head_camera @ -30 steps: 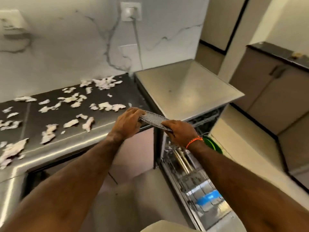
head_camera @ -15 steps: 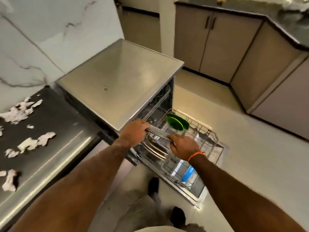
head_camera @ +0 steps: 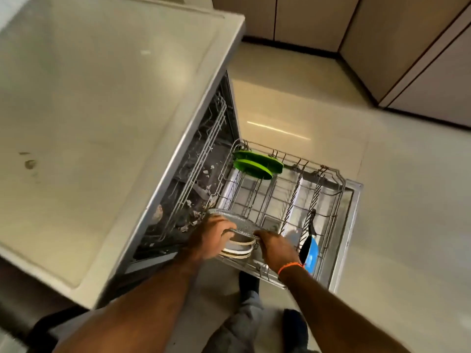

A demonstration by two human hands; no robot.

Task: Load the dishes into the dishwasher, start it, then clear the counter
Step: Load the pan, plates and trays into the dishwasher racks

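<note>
Two hands lower a speckled grey plate (head_camera: 230, 221) toward the pulled-out lower rack (head_camera: 331, 200) of an open dishwasher (head_camera: 183, 174), in a view from the person's head looking down. The left hand (head_camera: 207, 239) grips the plate's near-left rim with curled fingers, and the right hand (head_camera: 274, 244), an orange band at its wrist, pinches the rim on the opposite side. The plate hangs roughly level, directly above a small group of white, tan-rimmed plates (head_camera: 237, 247) already standing at the rack's near-left corner.

Loading appears well under way but not finished. Two green plates (head_camera: 257, 164) stand on edge at the far-left corner of the rack, and a blue pan (head_camera: 311, 250) with a dark handle leans at the near-right side. Much of the rack's middle holds nothing. The grey plate is not yet seated between the tines, so this step is still in hand.

By the task's own order, the rack must then be slid in, the door shut, the machine started and the counter cleared. The counter and any dishes left on it lie outside this view, so how many remain cannot be told.
</note>
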